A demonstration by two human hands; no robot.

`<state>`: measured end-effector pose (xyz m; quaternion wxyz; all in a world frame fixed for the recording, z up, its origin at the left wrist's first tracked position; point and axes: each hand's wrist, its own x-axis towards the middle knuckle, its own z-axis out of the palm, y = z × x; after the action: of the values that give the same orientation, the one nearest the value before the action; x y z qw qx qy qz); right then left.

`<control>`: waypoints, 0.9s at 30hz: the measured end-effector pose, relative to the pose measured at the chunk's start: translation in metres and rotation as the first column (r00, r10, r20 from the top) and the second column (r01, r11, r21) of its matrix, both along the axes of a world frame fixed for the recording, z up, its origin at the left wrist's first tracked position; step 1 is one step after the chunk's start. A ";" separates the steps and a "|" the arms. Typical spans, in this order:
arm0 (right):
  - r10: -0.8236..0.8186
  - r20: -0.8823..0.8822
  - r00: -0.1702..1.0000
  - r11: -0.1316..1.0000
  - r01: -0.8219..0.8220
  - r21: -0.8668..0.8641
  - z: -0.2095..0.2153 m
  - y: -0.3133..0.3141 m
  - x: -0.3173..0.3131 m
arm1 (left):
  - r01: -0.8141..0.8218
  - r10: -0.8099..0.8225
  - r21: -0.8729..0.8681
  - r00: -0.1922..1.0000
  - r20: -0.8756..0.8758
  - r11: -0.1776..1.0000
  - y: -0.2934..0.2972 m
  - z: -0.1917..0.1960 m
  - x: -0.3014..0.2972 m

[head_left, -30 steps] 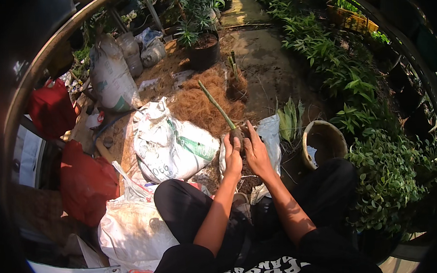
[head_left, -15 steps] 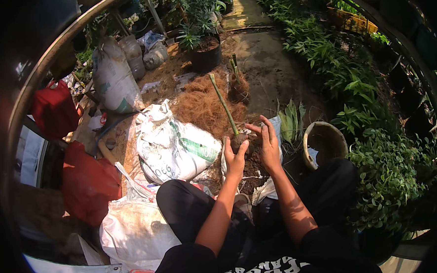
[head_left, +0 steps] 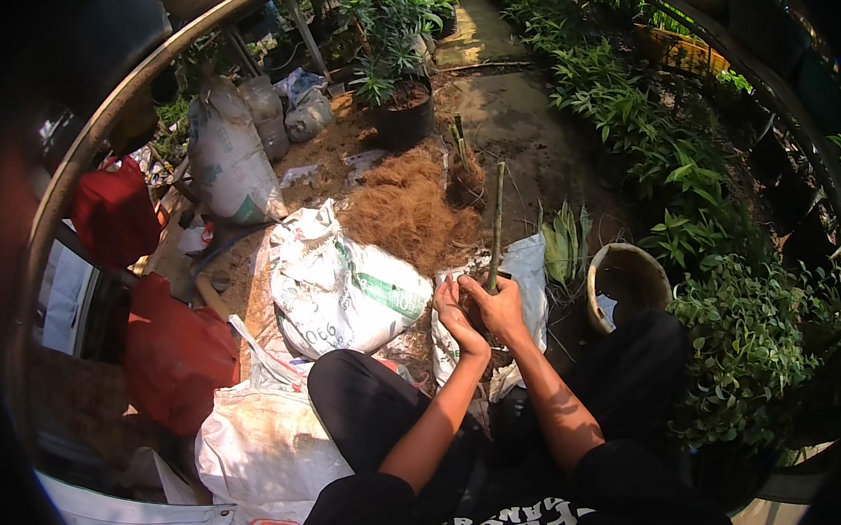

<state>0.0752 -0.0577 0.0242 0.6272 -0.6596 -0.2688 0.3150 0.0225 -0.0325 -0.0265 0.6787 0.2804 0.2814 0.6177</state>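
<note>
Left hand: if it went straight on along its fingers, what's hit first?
Probably the heap of brown fibre, just ahead of the left hand. Depth is unclear, so it might pass above.

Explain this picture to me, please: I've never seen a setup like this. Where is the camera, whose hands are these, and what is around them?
There is no robot here. A person wears a wide fisheye camera on the head, looking down, so straight edges bend near the dark rim. The two bare hands are the wearer's own, with the forearms coming in from below.

The right hand holds a leafless green stem nearly upright. The left hand is cupped beside it; the stem's lower end is hidden.

On the ground ahead lies a pile of brown fibre, with a white sack nearer on the left. To the right stands a round pot, beside leafy plants.
</note>
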 end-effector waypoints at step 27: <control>0.108 0.236 0.966 0.994 -0.109 -0.010 -0.004 -0.002 -0.002 | 0.430 -0.315 -0.414 0.894 0.318 0.802 0.011 0.007 -0.019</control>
<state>0.0731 -0.0601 0.0203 0.5734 -0.6758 -0.3779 0.2677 0.0039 -0.0216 -0.0193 0.8632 0.0812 0.2809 0.4116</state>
